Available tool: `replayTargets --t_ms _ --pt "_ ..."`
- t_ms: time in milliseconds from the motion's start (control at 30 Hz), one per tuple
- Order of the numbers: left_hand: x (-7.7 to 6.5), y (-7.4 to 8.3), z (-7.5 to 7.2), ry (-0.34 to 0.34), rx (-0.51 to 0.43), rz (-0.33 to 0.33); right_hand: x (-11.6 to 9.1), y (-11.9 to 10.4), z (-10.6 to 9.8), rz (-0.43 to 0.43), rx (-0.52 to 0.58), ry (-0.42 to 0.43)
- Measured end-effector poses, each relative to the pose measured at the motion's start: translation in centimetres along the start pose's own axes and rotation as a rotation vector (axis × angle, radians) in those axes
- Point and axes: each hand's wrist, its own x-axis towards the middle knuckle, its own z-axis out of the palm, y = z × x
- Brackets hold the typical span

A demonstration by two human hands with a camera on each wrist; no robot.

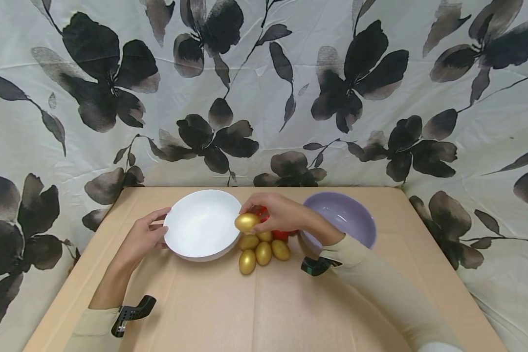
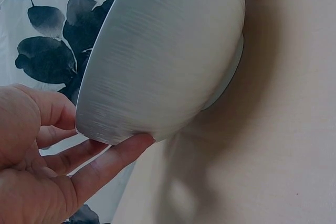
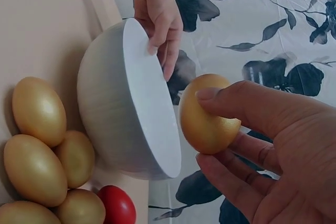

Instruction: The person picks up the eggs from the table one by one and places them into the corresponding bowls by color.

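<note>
My left hand (image 1: 146, 234) holds the rim of a white bowl (image 1: 201, 226) from its left side. In the left wrist view the fingers (image 2: 113, 163) lie along the bowl's outer wall, near the rim. My right hand (image 1: 286, 212) pinches a golden egg (image 3: 207, 116) between thumb and fingertips, beside the bowl's right rim. Below it, several more golden eggs (image 1: 263, 253) cluster on the table. Red eggs (image 1: 280, 235) lie just behind them, partly hidden by the right hand. The inside of the white bowl shows bare in the head view.
A purple bowl (image 1: 364, 215) stands at the right, partly covered by the right forearm. The light wooden-coloured table (image 1: 211, 308) ends at the back against a white cloth (image 1: 286, 112) printed with dark flowers.
</note>
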Motion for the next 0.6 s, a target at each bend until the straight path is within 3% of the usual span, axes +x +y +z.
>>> replayTargets --t_ms 600 --pt "-0.1 0.2 -0.1 -0.015 0.017 -0.024 3.3 0.6 0.6 0.016 0.057 -0.026"
